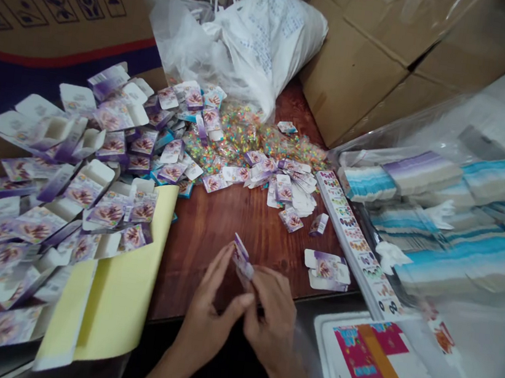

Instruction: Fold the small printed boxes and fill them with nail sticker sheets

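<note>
Between my two hands, over the table's front edge, is a small purple and white printed carton (242, 256), seen nearly edge-on. My left hand (211, 310) has its fingertips against the carton's left side, with the thumb reaching across below it. My right hand (272, 306) pinches the carton's lower right end between thumb and fingers. Nearest to the right hand on the table lie flat unfolded cartons (326, 268) and one small closed carton (319, 224). A loose pile of flat cartons (296, 191) spreads farther back.
Many opened cartons (105, 210) heap up at the left beside a yellow sheet (126, 296). Bags of coloured beads (236, 131) and a white sack (273, 30) lie behind. Sticker strips (352, 242), bundled flat cartons (470, 261) and a sticker-filled tray (329, 348) are on the right. Large cardboard boxes (362, 61) stand behind.
</note>
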The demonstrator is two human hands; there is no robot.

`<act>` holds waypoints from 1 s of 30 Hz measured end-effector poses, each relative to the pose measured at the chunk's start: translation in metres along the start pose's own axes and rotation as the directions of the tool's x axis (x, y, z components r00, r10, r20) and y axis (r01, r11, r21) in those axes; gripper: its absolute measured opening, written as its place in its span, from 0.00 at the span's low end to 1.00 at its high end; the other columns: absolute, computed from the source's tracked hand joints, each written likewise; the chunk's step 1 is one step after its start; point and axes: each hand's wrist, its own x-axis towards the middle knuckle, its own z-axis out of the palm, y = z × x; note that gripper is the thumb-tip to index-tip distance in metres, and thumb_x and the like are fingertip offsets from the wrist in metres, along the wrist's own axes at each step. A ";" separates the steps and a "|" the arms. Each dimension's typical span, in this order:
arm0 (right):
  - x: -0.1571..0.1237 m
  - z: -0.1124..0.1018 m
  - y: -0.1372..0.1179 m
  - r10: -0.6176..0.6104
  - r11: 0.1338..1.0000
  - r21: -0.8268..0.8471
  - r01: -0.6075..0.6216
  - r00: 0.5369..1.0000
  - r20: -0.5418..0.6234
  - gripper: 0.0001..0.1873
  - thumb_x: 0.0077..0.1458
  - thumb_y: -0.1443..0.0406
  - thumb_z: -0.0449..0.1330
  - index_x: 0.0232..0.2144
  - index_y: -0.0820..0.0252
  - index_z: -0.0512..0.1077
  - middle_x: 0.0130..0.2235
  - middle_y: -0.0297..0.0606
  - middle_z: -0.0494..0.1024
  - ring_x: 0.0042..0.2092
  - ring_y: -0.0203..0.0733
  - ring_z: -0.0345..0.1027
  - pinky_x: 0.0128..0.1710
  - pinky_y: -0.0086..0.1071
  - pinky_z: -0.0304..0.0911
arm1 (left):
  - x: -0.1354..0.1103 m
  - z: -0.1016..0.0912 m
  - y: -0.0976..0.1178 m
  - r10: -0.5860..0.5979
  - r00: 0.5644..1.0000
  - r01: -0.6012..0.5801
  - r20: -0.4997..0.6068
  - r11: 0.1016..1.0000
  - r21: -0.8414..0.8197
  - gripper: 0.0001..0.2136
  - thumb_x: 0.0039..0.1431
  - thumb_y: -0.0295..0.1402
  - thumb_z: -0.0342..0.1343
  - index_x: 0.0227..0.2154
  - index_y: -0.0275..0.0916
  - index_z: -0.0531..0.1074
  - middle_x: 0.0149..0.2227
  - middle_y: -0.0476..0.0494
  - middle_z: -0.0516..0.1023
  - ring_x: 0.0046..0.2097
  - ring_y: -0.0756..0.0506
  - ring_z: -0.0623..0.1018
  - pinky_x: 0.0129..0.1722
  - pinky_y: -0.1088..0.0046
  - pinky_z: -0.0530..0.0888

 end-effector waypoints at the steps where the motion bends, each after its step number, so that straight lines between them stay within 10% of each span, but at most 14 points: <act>1: 0.000 0.002 -0.004 -0.021 1.000 0.014 0.021 1.000 0.018 0.21 0.52 0.75 0.52 0.48 0.56 0.65 0.39 0.40 0.75 0.43 0.44 0.68 0.41 0.41 0.66 | 0.002 -0.003 0.001 -0.066 0.998 0.065 -0.002 0.996 -0.064 0.26 0.55 0.41 0.53 0.56 0.44 0.58 0.60 0.41 0.58 0.61 0.41 0.56 0.59 0.58 0.55; 7: 0.009 -0.005 -0.009 0.018 0.972 0.231 -0.052 0.989 0.147 0.19 0.55 0.71 0.51 0.49 0.56 0.65 0.42 0.42 0.73 0.45 0.42 0.67 0.42 0.39 0.67 | 0.012 -0.024 0.008 -0.282 0.910 0.413 0.306 0.699 -0.584 0.22 0.52 0.42 0.57 0.48 0.39 0.69 0.46 0.40 0.74 0.49 0.42 0.72 0.50 0.65 0.66; 16: 0.025 -0.009 0.002 -0.046 0.958 0.286 -0.010 0.981 0.189 0.14 0.52 0.67 0.58 0.43 0.53 0.70 0.45 0.40 0.73 0.53 0.48 0.61 0.50 0.48 0.60 | -0.002 -0.020 0.005 -0.323 0.767 0.639 0.554 0.311 -0.703 0.14 0.40 0.41 0.66 0.27 0.37 0.76 0.24 0.48 0.76 0.28 0.50 0.75 0.31 0.76 0.69; 21: 0.029 -0.017 0.007 0.144 0.804 0.500 -0.323 0.921 0.362 0.08 0.52 0.64 0.59 0.22 0.58 0.70 0.46 0.39 0.73 0.54 0.47 0.61 0.51 0.46 0.60 | 0.001 -0.019 0.009 -0.324 0.705 0.707 0.631 0.388 -0.591 0.13 0.42 0.39 0.65 0.26 0.33 0.76 0.24 0.45 0.75 0.27 0.50 0.74 0.31 0.75 0.68; 30: -0.007 0.008 -0.006 0.318 0.914 0.258 -0.313 0.948 0.026 0.20 0.54 0.68 0.56 0.51 0.55 0.64 0.43 0.40 0.74 0.43 0.41 0.70 0.42 0.34 0.67 | 0.002 -0.004 0.016 -0.300 0.949 0.311 0.094 0.850 -0.426 0.19 0.56 0.40 0.53 0.49 0.39 0.64 0.44 0.43 0.74 0.44 0.46 0.74 0.42 0.72 0.69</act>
